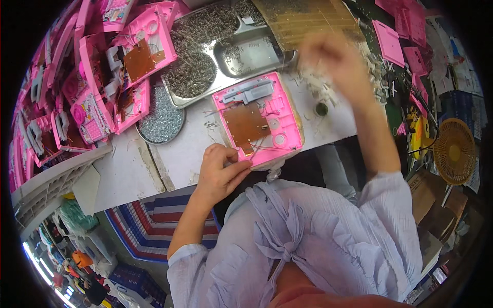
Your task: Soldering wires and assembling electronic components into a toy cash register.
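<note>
A pink plastic toy casing (288,121) lies inner side up in front of me. It holds a brown circuit board (247,124), a grey plastic part (249,92) along its far edge, and thin wires. My left hand (220,168) is closed on the casing's near left corner, its thumb and fingertips by a small wired part. To the right of the metal tray, my right hand (331,59) is raised over small white plastic pieces (324,88). Motion smears its fingers, so what it holds, if anything, cannot be made out.
Past the casing stands a metal tray (208,94) with many small dark metal parts. A round dish of silvery screws (162,117) sits to its left. Similar pink casings (97,110) are piled at the far left. At the right are a small green container (321,109) and a fan (454,151).
</note>
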A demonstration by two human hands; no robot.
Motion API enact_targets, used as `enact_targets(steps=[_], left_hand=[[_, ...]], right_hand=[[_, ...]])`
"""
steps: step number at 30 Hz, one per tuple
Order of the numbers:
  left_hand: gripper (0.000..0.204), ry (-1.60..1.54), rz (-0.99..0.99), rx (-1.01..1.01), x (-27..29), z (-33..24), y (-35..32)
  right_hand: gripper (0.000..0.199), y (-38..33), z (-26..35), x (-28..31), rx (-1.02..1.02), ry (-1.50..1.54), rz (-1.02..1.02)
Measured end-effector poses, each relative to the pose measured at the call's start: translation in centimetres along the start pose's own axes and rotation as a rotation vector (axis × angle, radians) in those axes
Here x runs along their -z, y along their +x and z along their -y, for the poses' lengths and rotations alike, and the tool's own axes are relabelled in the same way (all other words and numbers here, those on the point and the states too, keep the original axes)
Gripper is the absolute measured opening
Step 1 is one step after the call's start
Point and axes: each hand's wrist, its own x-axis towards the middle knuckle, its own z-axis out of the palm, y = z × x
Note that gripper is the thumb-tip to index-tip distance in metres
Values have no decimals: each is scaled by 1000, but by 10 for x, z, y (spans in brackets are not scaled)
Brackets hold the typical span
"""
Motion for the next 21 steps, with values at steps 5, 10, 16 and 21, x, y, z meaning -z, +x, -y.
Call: enact_targets(steps=[5, 10, 16, 21], left_hand=[[27, 16, -23, 45, -1, -6, -5], [27, 13, -28, 123, -4, -9, -9], [27, 72, -1, 57, 1, -12, -2], [30, 117, 54, -41, 8, -11, 8]], right_hand=[[18, -94, -15, -49, 237, -280, 221], [21, -99, -16, -54, 390, -449, 194], [20, -95, -12, -59, 403, -541, 222], [22, -105, -10, -44, 323, -326, 72]])
